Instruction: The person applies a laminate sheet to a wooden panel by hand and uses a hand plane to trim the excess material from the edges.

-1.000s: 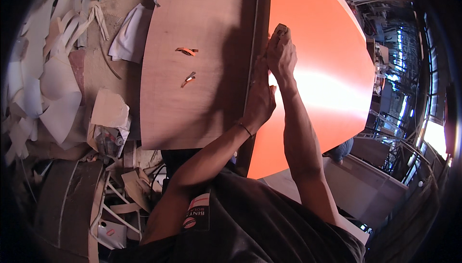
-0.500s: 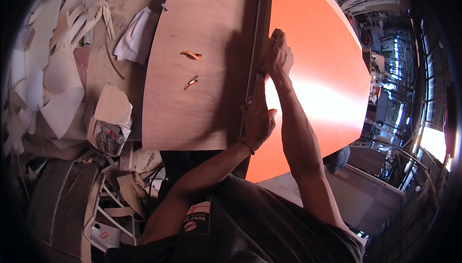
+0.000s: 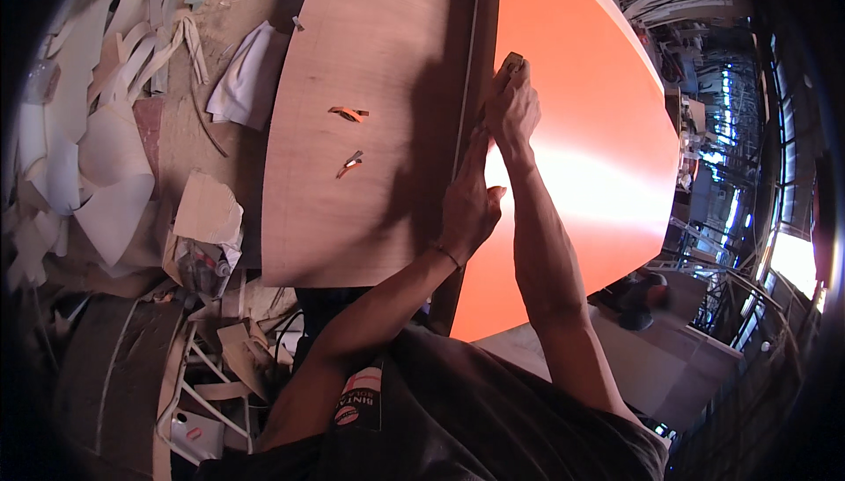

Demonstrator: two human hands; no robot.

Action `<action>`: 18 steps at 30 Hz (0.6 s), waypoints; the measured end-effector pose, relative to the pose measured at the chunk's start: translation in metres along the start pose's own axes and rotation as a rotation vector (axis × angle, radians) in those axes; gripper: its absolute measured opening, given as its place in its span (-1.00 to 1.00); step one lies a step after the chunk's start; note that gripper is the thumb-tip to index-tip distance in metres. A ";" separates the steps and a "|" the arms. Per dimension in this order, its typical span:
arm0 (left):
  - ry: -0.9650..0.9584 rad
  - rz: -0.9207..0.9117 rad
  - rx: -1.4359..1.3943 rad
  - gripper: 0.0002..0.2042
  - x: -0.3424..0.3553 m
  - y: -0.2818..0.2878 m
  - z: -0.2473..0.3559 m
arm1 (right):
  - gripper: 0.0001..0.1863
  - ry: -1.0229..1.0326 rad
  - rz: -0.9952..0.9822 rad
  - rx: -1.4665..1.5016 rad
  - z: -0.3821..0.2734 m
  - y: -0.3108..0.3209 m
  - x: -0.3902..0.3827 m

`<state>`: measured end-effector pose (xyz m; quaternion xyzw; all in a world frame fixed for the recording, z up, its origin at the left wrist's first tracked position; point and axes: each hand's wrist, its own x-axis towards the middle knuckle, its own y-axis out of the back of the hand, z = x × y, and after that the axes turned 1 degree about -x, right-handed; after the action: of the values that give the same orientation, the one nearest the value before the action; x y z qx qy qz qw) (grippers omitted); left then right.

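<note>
A glossy orange sheet (image 3: pixel 581 85) spreads to the right, and a curved brown wooden panel (image 3: pixel 370 58) lies on the left. Between them runs a dark strip with a long straight edge (image 3: pixel 469 58). My right hand (image 3: pixel 513 111) is closed round a small brownish block-like tool (image 3: pixel 513 60) at the orange sheet's left edge; most of the tool is hidden in the fist. Just nearer to me, my left hand (image 3: pixel 471 204) rests along the same edge. Its fingers stretch forward, the thumb stands apart, and the fingertips come close to my right hand.
Two curled orange-and-dark scraps (image 3: pixel 349 114) lie on the wooden panel. Off its left side are a white cloth (image 3: pixel 249 76), a box of odds and ends (image 3: pixel 207 261) and heaped pale offcuts (image 3: pixel 114 190). A dark, blurred figure (image 3: pixel 638 301) shows beyond the sheet's lower right edge.
My hands stay at the edge; my right hand and its tool have tilted slightly right. The panel sits slightly lower in view. The dark figure at lower right shows more fully.
</note>
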<state>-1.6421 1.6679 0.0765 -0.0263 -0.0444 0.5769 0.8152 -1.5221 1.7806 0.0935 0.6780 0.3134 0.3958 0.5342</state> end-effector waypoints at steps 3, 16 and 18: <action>-0.014 0.017 0.027 -0.13 0.005 0.000 -0.004 | -0.84 0.021 0.006 -0.029 0.001 -0.002 0.007; -0.031 -0.013 -0.022 -0.10 0.007 0.011 -0.011 | -0.81 -0.029 -0.007 -0.003 -0.015 0.004 -0.001; -0.036 -0.012 -0.074 -0.10 0.013 0.011 -0.012 | -0.84 -0.003 -0.004 0.009 -0.012 0.000 0.001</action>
<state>-1.6472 1.6838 0.0640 -0.0457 -0.0803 0.5705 0.8161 -1.5316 1.7873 0.0954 0.6805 0.3156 0.3925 0.5323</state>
